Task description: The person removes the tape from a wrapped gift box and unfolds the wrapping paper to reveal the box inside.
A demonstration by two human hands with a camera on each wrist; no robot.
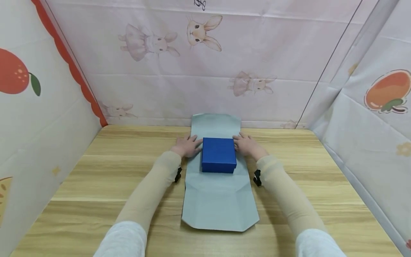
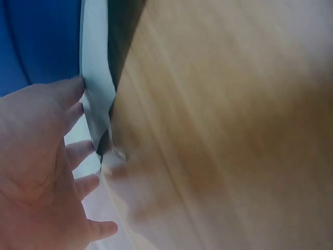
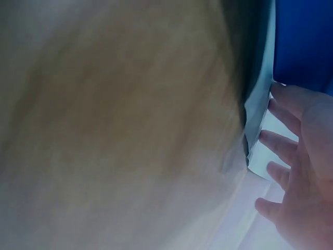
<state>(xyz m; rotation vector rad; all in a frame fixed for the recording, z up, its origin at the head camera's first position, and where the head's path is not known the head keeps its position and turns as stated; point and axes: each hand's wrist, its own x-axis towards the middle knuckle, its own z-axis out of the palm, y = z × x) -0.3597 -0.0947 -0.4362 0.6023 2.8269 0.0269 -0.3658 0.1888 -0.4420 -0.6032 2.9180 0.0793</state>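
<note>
A blue lidded box [image 1: 219,152] sits on a long pale grey-green sheet of paper [image 1: 221,210], which has creases and cut-off front corners. My left hand [image 1: 187,145] lies at the box's left side, fingers spread and fairly straight over the paper's edge. Close up in the left wrist view, fingers of that hand [image 2: 41,166] touch the narrow paper strip [image 2: 96,67] beside the blue box [image 2: 41,41]. On the opposite side, my right hand [image 1: 248,145] mirrors it. The right wrist view has its extended fingers [image 3: 283,146] against the paper edge [image 3: 258,99].
The wooden table [image 1: 106,200] carries the sheet, whose far end reaches the back wall cloth [image 1: 199,89] printed with rabbits. Fruit-printed cloths hang at the left [image 1: 41,117] and right [image 1: 372,135]. Dark clips [image 1: 258,177] show at both wrists.
</note>
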